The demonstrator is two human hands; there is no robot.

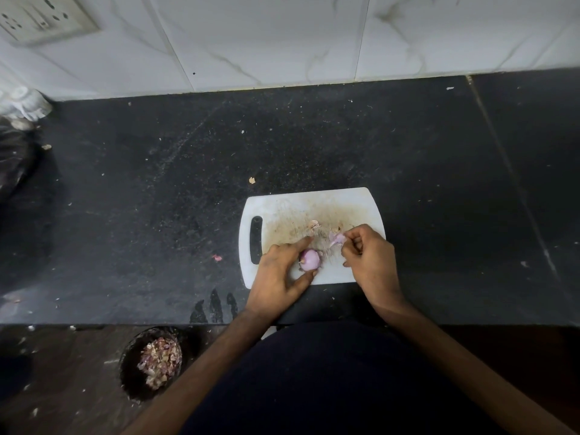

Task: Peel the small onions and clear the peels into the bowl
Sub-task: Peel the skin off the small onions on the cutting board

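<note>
A small pale purple onion (310, 259) rests on the white cutting board (282, 208), held between the thumb and fingers of my left hand (281, 274). Just to its right, my right hand (370, 259) pinches a strip of purple peel (336, 238) above the board. Another loose bit of peel (314, 224) lies on the stained middle of the board. A dark bowl (131, 381) with a heap of onion peels (160, 361) stands below the counter edge at the lower left.
The board lies on a black stone counter (157, 199) dotted with small peel scraps (216, 257). A white tiled wall with a socket plate (40, 17) runs along the back. A crumpled plastic bag (22, 105) sits at the far left.
</note>
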